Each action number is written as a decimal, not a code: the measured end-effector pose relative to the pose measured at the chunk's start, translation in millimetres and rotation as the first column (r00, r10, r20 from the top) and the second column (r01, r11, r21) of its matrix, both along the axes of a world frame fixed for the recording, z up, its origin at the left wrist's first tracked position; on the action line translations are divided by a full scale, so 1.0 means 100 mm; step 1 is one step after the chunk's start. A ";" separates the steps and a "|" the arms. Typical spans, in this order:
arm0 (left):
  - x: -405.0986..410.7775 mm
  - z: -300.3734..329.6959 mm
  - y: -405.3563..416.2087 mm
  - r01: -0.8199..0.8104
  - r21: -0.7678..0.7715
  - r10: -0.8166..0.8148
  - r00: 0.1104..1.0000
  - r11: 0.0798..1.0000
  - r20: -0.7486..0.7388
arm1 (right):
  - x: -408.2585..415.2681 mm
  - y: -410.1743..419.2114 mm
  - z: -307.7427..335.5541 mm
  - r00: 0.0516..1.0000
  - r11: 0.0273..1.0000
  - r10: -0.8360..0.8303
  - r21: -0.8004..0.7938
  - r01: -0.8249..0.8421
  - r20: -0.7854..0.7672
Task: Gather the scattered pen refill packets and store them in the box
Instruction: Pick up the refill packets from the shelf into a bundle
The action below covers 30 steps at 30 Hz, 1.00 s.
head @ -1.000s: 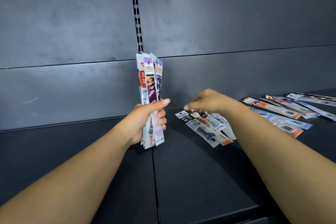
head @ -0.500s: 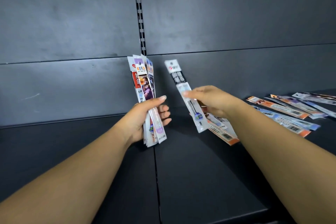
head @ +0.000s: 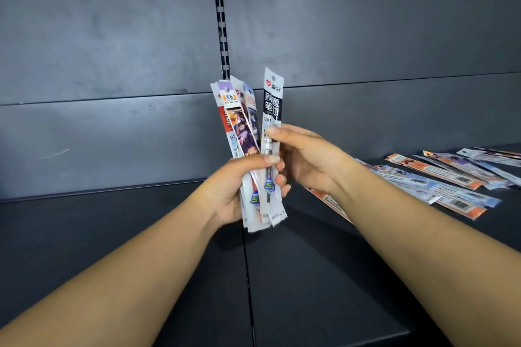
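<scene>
My left hand [head: 231, 191] grips an upright bundle of pen refill packets [head: 239, 124] above the dark shelf. My right hand [head: 304, 158] pinches a black-and-white refill packet [head: 272, 104] and holds it upright against the right side of the bundle, thumb on its front. Several more refill packets [head: 439, 177] lie scattered flat on the shelf to the right, and a few [head: 329, 203] are partly hidden behind my right wrist. No box is in view.
The dark shelf board [head: 169, 276] runs from left to right, with a seam down its middle. A dark back panel with a slotted upright rail [head: 221, 17] stands close behind the hands.
My right hand lifted the black-and-white packet off the shelf and carried it left to the bundle in my left hand. The bundle stayed roughly in place.
</scene>
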State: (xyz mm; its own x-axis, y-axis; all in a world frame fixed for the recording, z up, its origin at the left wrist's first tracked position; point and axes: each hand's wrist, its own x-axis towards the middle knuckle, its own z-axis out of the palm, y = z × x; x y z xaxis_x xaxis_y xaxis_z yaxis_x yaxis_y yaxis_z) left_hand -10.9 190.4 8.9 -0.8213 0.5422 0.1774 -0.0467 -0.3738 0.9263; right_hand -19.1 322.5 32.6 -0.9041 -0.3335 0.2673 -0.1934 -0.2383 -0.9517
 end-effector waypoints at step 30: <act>0.05 -0.07 0.05 0.154 -0.277 -0.184 0.979 0.949 -0.086 | 0.04 0.29 0.14 0.955 0.938 0.292 0.211 -0.276 -0.046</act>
State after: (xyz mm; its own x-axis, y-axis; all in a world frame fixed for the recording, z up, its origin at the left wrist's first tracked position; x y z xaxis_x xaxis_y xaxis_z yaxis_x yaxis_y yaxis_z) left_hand -5.9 195.7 2.4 -0.6973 0.7110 0.0908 0.0198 -0.1075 0.9940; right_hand -15.2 351.1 46.5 -0.7436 -0.6270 0.2323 -0.2191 -0.0997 -0.9706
